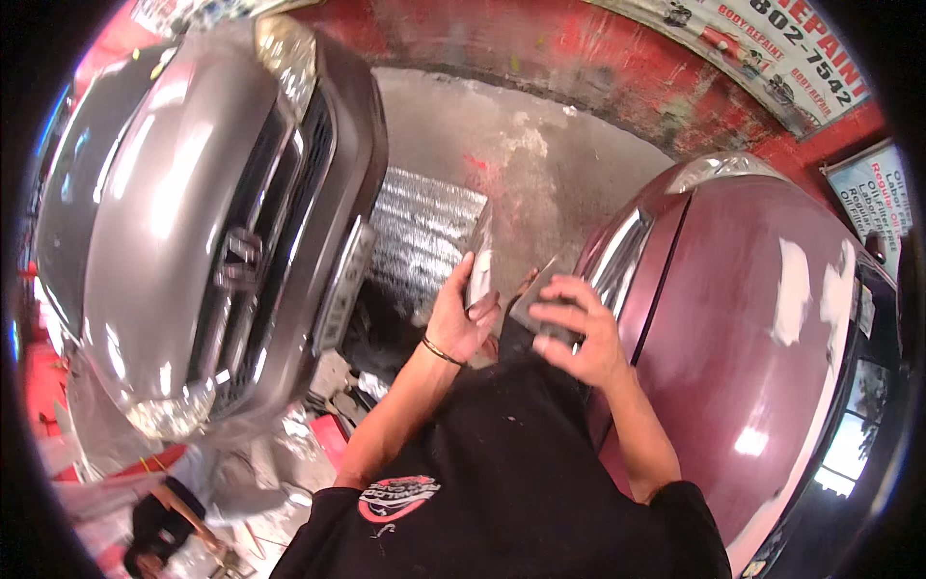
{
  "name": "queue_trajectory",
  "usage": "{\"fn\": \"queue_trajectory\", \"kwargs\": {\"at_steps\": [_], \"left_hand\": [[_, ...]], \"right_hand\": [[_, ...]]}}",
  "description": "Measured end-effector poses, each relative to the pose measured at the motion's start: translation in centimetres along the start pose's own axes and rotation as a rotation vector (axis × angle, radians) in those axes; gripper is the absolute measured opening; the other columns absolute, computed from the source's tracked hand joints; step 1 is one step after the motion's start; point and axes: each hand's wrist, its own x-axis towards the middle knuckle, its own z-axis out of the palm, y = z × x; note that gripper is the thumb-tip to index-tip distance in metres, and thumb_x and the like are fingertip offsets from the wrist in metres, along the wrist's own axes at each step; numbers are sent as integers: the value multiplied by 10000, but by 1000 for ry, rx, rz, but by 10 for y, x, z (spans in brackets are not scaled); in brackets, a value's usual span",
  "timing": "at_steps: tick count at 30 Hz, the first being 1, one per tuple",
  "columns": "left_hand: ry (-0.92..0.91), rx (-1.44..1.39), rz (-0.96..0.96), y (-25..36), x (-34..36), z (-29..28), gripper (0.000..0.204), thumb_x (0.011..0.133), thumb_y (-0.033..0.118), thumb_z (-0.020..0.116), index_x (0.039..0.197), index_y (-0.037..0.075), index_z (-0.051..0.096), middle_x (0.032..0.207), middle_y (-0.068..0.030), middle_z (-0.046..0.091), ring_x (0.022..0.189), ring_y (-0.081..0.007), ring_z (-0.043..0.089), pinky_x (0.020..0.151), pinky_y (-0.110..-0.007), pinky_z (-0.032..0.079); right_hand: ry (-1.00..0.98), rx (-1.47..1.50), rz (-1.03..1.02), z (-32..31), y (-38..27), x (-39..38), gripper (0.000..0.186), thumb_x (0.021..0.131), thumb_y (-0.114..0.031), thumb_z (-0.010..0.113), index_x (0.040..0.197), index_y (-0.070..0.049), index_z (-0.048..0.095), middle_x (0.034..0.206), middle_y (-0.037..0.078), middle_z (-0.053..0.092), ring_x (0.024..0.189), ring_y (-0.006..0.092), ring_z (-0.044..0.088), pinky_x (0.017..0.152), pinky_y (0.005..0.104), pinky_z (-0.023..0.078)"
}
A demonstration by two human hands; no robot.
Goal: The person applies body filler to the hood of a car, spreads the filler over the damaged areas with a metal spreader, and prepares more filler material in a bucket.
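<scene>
My left hand (461,320) is closed around a flat, pale piece with a white face (480,274), held upright in front of my body. The material of this piece is too unclear to name. My right hand (584,338), fingers bent, grips a thin grey flat piece (532,307) that looks like a sheet or pad; its kind I cannot make out. This hand is beside the front of a maroon car (714,338), whose hood carries pale filler-like patches (793,294).
A grey car (164,232) stands at the left, its grille facing me. Ridged silver sheeting (424,217) lies on the concrete floor (540,145) between the cars. A red wall (502,48) with signs runs behind. Another person (169,526) is low at the lower left.
</scene>
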Motion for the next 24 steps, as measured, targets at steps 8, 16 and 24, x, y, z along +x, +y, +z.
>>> {"fn": "queue_trajectory", "kwargs": {"at_steps": [8, 16, 24], "left_hand": [[20, 37, -365, 5, 164, 144, 316, 1101, 406, 586, 1132, 109, 689, 772, -19, 649, 466, -74, 455, 394, -233, 364], [-88, 418, -296, -27, 315, 260, 225, 1091, 321, 636, 1167, 112, 669, 1003, -16, 712, 870, -180, 686, 759, -358, 575], [-731, 619, 156, -87, 468, 430, 354, 1101, 171, 615, 1443, 87, 577, 1343, -11, 670, 1197, -152, 639, 1036, -367, 520]], "right_hand": [[306, 225, 88, -108, 42, 133, 397, 809, -160, 857, 1194, -82, 799, 1302, 98, 682, 1294, 340, 626, 1109, 480, 490], [1041, 1351, 262, -244, 120, 103, 660, 1087, -586, 481, 1512, -83, 528, 1478, 158, 620, 1367, 355, 595, 1083, 604, 508], [1334, 1311, 453, -252, 89, 168, 410, 1065, -285, 654, 1394, -58, 560, 1145, 113, 749, 905, 234, 783, 614, 384, 639]]}}
